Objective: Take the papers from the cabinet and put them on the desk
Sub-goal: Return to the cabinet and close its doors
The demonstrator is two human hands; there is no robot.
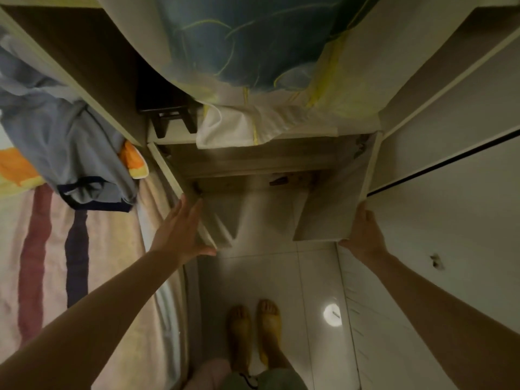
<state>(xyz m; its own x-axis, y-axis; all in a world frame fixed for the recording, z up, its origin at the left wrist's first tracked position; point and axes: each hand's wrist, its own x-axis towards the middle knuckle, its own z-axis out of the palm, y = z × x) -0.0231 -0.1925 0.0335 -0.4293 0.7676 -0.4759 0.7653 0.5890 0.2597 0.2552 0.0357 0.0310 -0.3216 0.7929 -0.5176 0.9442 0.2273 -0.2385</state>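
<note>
person stands barefoot on the white tile floor point(281, 271) facing a low cabinet point(261, 167) with both doors swung out. left hand point(180, 235) lies flat against the left door point(194, 215), fingers point(180, 206) spread and open, not gripping, thumb under the door's lower edge. right hand point(363, 235) is on the outer edge of the right door point(329, 209); its fingers wrap behind the edge, so cannot tell how tight they close, looks like a hold on the door. inside of the cabinet is dim and shadowed; a few small dark shapes sit near the back, too murky to name, and no papers can be made out from here. above the cabinet opening a white cloth with yellow trim point(253, 128) hangs over the shelf edge, with a blue patterned bundle point(247, 43) on top of it. a dark stool-like thing point(171, 108) sits on the shelf to the left of the cloth. at far left a pale blue garment point(64, 130) hangs over a striped towel point(73, 249), crowding the left door. white wardrobe panels point(450, 192) close in the right side. both feet point(253, 330) are between the doors, a bright light reflection point(332, 314) on the tile beside them.
</note>
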